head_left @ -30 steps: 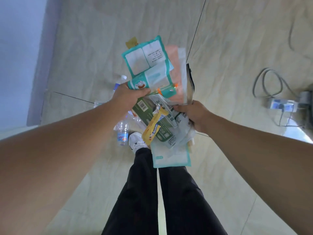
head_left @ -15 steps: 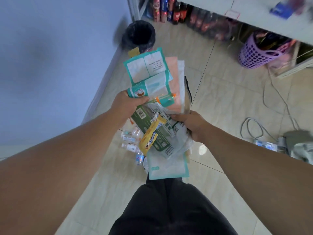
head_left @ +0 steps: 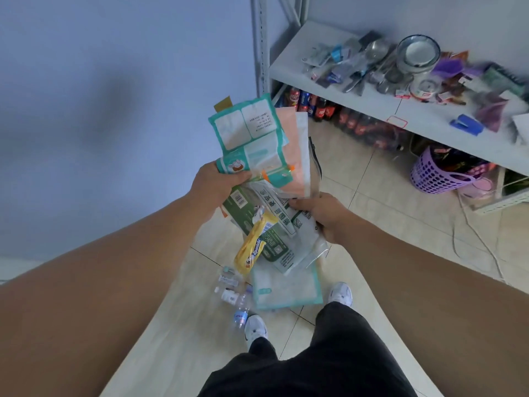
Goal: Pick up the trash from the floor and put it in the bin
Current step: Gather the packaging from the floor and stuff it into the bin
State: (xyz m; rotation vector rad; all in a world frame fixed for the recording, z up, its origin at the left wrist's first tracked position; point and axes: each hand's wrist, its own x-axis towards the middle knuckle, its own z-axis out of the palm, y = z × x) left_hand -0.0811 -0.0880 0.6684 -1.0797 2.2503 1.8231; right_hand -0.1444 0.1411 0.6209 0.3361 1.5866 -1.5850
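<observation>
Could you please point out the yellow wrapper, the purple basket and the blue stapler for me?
yellow wrapper (head_left: pixel 253 249): head view, middle of its printed face.
purple basket (head_left: pixel 429 179): head view, perforated side wall.
blue stapler (head_left: pixel 467 125): head view, top of its body.

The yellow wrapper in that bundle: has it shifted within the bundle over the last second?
No. The yellow wrapper hangs over the same green packet below the left hand, as before; only the camera swung.

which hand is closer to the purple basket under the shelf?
Right. The right hand grips the wrapper stack on the side toward the purple basket, with open floor between them. The left hand holds the teal packet further away, across the stack.
</observation>
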